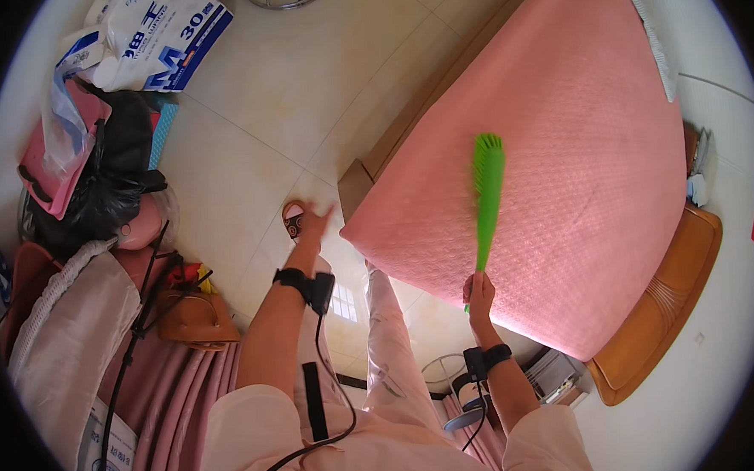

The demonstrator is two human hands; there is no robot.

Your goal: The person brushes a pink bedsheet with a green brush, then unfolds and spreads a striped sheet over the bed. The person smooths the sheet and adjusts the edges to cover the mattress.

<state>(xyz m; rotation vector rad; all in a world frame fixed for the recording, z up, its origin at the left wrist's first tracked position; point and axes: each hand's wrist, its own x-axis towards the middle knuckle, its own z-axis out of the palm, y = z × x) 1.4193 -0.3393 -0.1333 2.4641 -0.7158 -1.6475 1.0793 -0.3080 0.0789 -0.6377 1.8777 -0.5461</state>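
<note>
My right hand (pixel 480 297) is wrapped round the handle of a bright green bed brush (pixel 488 197). The brush points away from me, its bristles showing along the left side of its head. It lies over the pink quilted bed cover (pixel 592 199); whether the bristles touch the cloth I cannot tell. My left hand (pixel 315 223) holds nothing and hangs over the tiled floor, fingers apart, just left of the bed's near corner. Each wrist wears a black strap with a small device.
The wooden bed frame (pixel 356 185) juts out at the near-left corner. An orange-brown headboard (pixel 662 306) borders the right side. On the left are a black plastic bag (pixel 93 182), a brown handbag (pixel 195 320) and a large white package (pixel 158 38). A slipper (pixel 292 220) shows beside my left hand.
</note>
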